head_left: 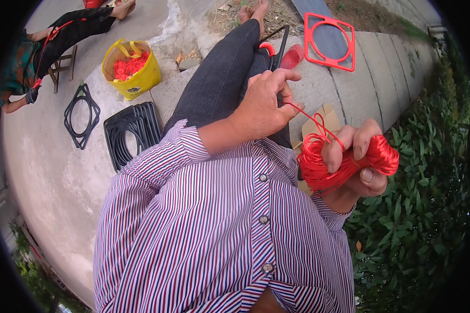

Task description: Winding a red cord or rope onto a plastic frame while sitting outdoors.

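Observation:
My right hand (359, 151) is closed round a bundled hank of red cord (318, 164), its fingers wrapped over the middle of the bundle. From the hank a single strand runs up to my left hand (266, 101), where thumb and fingertips pinch it. That strand bends in a loose loop just above the hank. Beyond my left hand a black bar-like frame (281, 49) stands at my leg, partly hidden by the hand. A curved red part (267, 48) and a rounded red thing (293, 56) show beside it; I cannot make out what they are.
On the left are stacked black square frames (133, 130), a single black frame (82, 116) and a yellow bag (141, 83) of red cord. A red frame (330, 41) lies far right. Leafy bushes (412, 208) line the right side. Another person (62, 47) sits far left.

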### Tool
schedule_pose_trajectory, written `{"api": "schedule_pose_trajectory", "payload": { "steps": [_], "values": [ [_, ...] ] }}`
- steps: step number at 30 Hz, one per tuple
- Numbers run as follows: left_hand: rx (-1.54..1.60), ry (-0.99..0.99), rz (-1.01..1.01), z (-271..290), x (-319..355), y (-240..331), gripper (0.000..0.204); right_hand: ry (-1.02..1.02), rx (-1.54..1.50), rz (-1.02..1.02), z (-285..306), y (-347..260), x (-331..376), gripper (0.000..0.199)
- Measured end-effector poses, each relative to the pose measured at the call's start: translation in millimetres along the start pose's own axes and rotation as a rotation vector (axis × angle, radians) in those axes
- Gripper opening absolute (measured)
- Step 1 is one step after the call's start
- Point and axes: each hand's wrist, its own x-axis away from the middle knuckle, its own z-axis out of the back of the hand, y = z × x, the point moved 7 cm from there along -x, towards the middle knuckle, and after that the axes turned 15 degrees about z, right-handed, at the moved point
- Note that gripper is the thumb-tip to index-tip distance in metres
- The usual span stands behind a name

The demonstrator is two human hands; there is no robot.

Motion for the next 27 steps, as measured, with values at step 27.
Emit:
{"api": "schedule_pose_trajectory", "payload": {
  "steps": [27],
  "values": [
    [-0.492,-0.091,0.355,28,-10,-90,0.028,0.212,0.703,-0.192,108,114,43,0.036]
  ]
}}
